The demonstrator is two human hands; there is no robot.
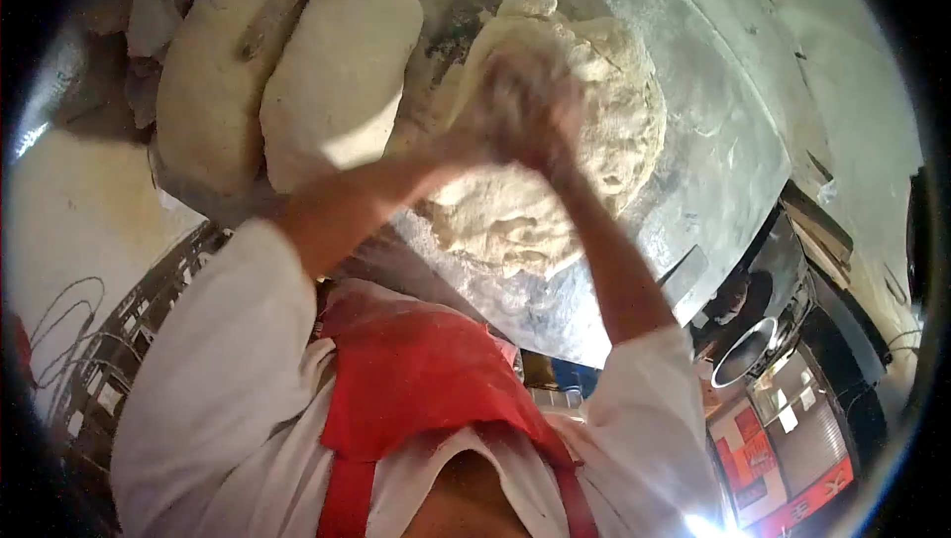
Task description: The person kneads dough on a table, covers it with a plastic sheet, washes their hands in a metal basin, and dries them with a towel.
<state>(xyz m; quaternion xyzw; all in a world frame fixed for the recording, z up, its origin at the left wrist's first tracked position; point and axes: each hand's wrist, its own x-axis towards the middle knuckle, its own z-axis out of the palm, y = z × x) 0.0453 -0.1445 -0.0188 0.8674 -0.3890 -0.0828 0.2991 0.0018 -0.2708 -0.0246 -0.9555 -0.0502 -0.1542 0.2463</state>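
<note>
A wide, flattened mass of pale dough (614,132) with a lumpy, dimpled surface lies on the floured metal worktop (713,132). Over its upper middle, my left hand (492,114) and my right hand (551,122) are close together, seemingly touching each other. Motion smears the fingers of both, so their grip is hidden, and I cannot tell whether they press into the dough. Left of it rest two long, floured dough pieces side by side, the nearer dough piece (342,72) and the farther dough piece (213,82).
A flat grey blade-like piece (684,275) sits at the worktop's near right edge. Beyond that edge, lower right, are a round metal-rimmed bowl (745,352) and dark equipment. A dark slatted crate (129,330) and loose cable (79,340) stand at the left. My red apron (426,370) is close to the worktop.
</note>
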